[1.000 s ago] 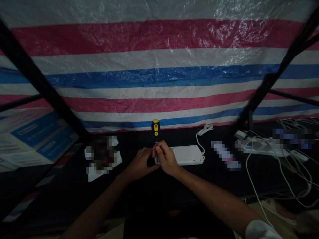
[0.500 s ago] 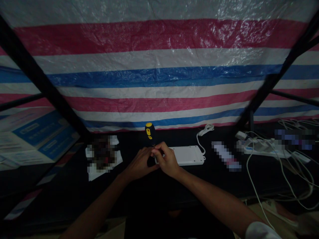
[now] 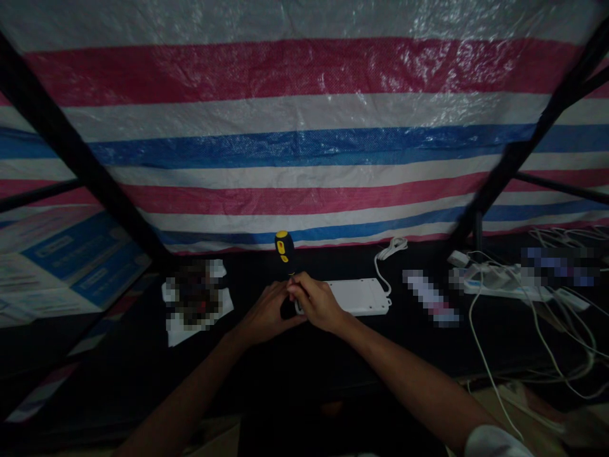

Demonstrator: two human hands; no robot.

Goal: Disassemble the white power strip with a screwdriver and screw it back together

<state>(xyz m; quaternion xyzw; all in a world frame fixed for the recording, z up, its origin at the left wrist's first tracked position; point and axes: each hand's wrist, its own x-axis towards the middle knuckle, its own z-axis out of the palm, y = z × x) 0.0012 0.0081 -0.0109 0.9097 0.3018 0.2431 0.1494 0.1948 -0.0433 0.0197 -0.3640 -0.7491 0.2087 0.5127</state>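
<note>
A white power strip [image 3: 359, 297] lies flat on the black table, its cord bundled behind its right end. Over its left end my two hands meet. My right hand [image 3: 316, 301] has its fingertips pinched together at the shaft of a yellow and black screwdriver [image 3: 284, 246], whose handle points up and away. Fingers of my left hand [image 3: 273, 311] touch those of the right, with the thumb stretched toward the strip's near edge. What the fingertips hold is too small and dark to make out.
Blurred items rest on white paper [image 3: 223, 310] at the left. To the right are a blurred packet [image 3: 431, 297] and another power strip [image 3: 507, 285] with tangled white cables. Black frame posts slant up on both sides, before a striped sheet [image 3: 304, 149]. Boxes [image 3: 71, 260] stand far left.
The screwdriver handle has shifted slightly up and to the left. My right hand has turned a little with its fingertips still pinched; my left hand has barely moved.
</note>
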